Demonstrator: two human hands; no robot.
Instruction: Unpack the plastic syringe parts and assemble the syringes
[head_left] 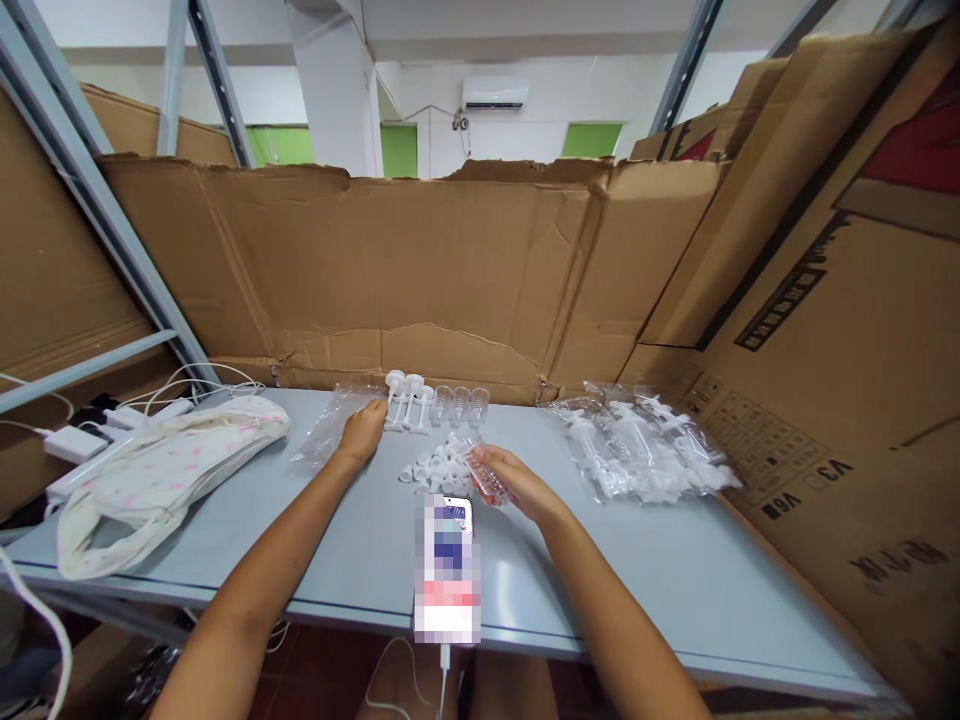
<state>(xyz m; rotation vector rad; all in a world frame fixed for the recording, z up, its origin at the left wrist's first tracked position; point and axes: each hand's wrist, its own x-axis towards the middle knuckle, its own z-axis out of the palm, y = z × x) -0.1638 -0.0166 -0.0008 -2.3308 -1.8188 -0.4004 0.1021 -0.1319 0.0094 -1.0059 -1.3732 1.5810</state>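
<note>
My left hand reaches forward on the grey table, its fingers at the base of three white pump-like parts standing in a row. Three clear small bottles stand just right of them. My right hand holds a clear small bottle above the table. Several small white caps lie loose between my hands.
A phone on a charging cable lies at the table's front edge. A plastic bag of clear and white parts lies at the right, an empty clear bag left of my left hand. A white cloth bag and chargers sit far left. Cardboard walls surround the table.
</note>
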